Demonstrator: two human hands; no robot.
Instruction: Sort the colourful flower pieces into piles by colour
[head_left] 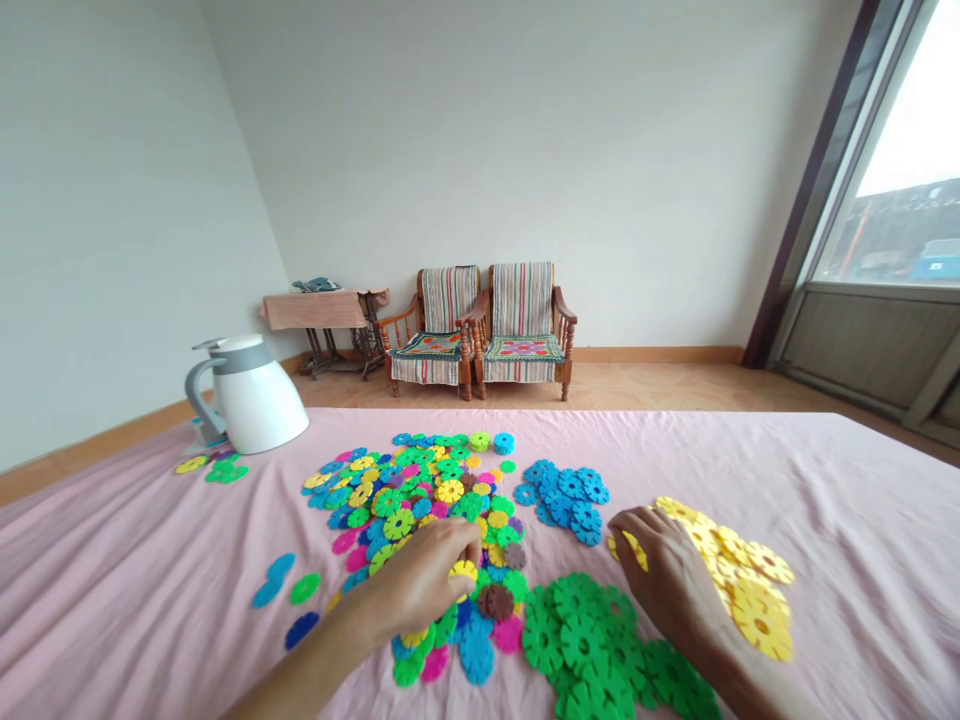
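My left hand [431,575] is closed over the mixed pile of notched plastic snowflake discs [401,523]. A yellow snowflake disc [463,570] shows at its thumb and fingertips. On the right, my right hand [664,560] has its fingers curled down around another yellow snowflake disc [630,550], beside the yellow disc pile [761,610]. A heap of green discs [585,640] lies between my two forearms, nearer to me. Blue discs [566,493] form a separate group beyond, to the left of my right hand.
A white jug with a grey handle [259,400] stands at the table's far left. Loose discs [305,588] lie left of my left arm. The pink tablecloth [862,520] has folds. Past the table are two wooden chairs [525,310] and a small cloth-covered table [319,310].
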